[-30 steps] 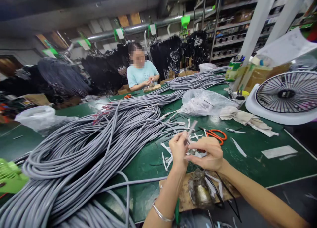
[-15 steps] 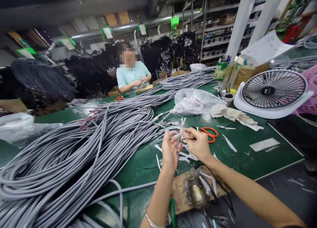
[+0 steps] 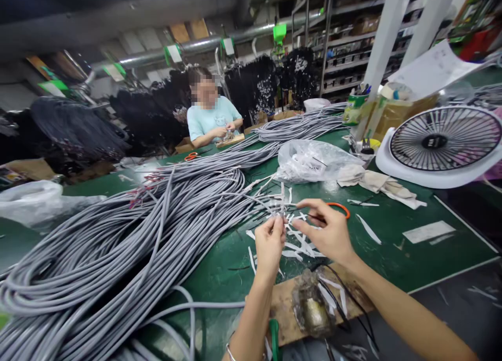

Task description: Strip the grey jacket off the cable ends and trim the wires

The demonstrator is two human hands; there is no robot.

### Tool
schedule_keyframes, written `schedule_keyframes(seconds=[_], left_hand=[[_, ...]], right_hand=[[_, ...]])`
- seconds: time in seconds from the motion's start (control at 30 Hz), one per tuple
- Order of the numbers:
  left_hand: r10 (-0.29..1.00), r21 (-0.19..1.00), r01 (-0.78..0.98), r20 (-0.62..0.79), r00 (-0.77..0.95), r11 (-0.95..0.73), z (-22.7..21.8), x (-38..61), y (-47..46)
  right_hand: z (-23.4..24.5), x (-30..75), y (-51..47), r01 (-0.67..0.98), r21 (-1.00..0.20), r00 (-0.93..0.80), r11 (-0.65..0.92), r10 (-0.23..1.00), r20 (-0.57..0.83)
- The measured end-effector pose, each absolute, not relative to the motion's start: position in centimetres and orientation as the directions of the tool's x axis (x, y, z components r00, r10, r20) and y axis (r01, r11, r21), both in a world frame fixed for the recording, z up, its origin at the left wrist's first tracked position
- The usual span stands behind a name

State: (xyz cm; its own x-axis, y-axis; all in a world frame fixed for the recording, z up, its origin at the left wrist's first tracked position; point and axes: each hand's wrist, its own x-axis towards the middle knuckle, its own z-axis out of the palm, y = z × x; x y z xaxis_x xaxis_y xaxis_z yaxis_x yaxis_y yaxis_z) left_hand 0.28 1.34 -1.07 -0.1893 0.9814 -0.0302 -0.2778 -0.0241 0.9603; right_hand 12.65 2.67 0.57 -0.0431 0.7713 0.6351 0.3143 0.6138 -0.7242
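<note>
Cable workshop bench with green mat, steel shelving beyond. Thin white strip, upright, pinched in left hand, over the mat near the bench's front edge. Right hand with fingers spread, just beside the strip; hands apart by a narrow gap, wider than half a second earlier. Orange scissors now mostly hidden behind right fingers, one handle loop showing. Loose white offcuts scattered under both hands. Heaped grey cables directly left, filling the bench's left side. Wooden board at the front edge, black wires across it, below right forearm. Farther back: clear plastic bag, cream cloth, white desk fan. Across the bench, co-worker in pale blue T-shirt, both hands at a small board. Mat edge running along the lower right.
</note>
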Motion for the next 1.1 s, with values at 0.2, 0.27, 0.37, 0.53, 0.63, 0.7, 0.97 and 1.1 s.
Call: schedule_keyframes(seconds=[0.2,0.27,0.37,0.53,0.63,0.7,0.97,1.1], left_hand=[[0.984,0.952,-0.305,-0.025,-0.177,-0.031,-0.6,0.3,0.7],[0.984,0.957,-0.287,-0.012,-0.18,-0.04,-0.7,0.4,0.7],[0.978,0.968,-0.24,0.028,-0.207,-0.078,-0.7,0.7,0.6],[0.967,0.976,-0.173,0.087,-0.24,-0.131,-0.5,1.0,0.4],[0.942,0.981,-0.069,0.155,-0.297,-0.183,-0.4,1.2,0.2],[0.91,0.974,0.024,0.217,-0.354,-0.223,-0.5,1.4,0.0],[0.844,0.781,0.506,0.508,-0.174,-0.365,-1.0,1.6,-0.5],[0.847,0.746,0.512,0.528,-0.064,-0.427,-0.7,1.5,-0.3]], right_hand=[[-0.2,12.1,3.1,0.588,-0.486,-0.203,0.647,0.699,0.685],[-0.2,12.1,2.9,0.605,-0.453,-0.201,0.655,0.676,0.709],[-0.3,12.1,2.9,0.612,-0.435,-0.203,0.661,0.663,0.721],[-0.5,12.1,3.1,0.581,-0.483,-0.176,0.655,0.68,0.711],[-0.5,12.1,3.0,0.555,-0.525,-0.167,0.646,0.704,0.69],[-0.4,12.0,3.0,0.523,-0.572,-0.144,0.631,0.728,0.67],[0.4,12.2,3.1,0.456,-0.663,-0.058,0.594,0.763,0.644],[0.5,12.3,3.2,0.459,-0.665,-0.009,0.589,0.752,0.659]])
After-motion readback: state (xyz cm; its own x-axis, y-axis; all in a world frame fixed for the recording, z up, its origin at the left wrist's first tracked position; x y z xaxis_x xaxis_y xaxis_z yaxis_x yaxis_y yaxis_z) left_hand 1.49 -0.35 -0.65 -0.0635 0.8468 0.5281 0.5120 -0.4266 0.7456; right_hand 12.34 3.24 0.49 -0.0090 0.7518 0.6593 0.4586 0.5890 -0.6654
